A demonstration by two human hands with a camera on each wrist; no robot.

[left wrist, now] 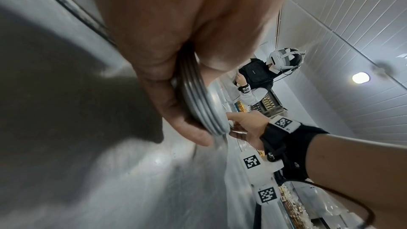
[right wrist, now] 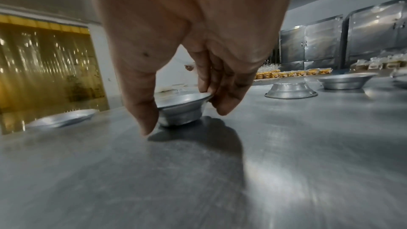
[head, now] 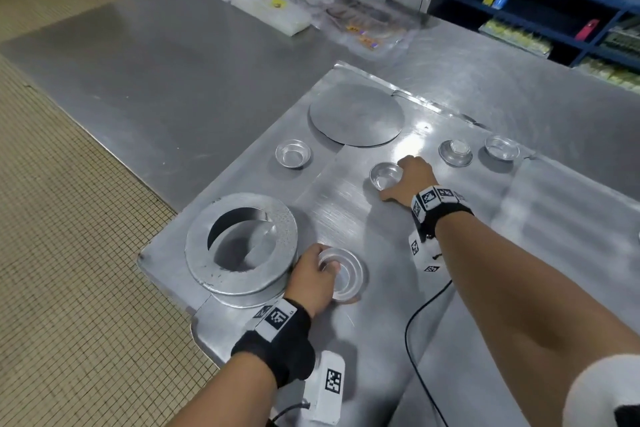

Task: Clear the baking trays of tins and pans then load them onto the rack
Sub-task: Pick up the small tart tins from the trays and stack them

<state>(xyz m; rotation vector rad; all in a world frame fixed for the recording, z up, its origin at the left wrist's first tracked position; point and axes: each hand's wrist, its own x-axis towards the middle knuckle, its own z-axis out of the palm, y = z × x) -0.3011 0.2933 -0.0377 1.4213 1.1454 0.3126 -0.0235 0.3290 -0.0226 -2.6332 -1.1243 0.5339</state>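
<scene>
The left hand (head: 313,276) grips a small stack of nested tins (head: 341,275), fingers curled round the rims, near the front left corner of the baking tray (head: 346,218) that lies on the worktop (head: 166,62). Just beside it a ring-shaped pan (head: 242,243) sits at the tray's left edge, nothing inside. The right hand (head: 412,180) pinches the rim of a single empty tin (head: 384,175) resting upright in the tray's middle. Toward the far edge lie a flat round disc (head: 356,114), an empty tin (head: 292,153), an upturned tin (head: 455,151) and another empty tin (head: 502,147). Bare metal stretches between the hands and left across the worktop to its edge.
</scene>
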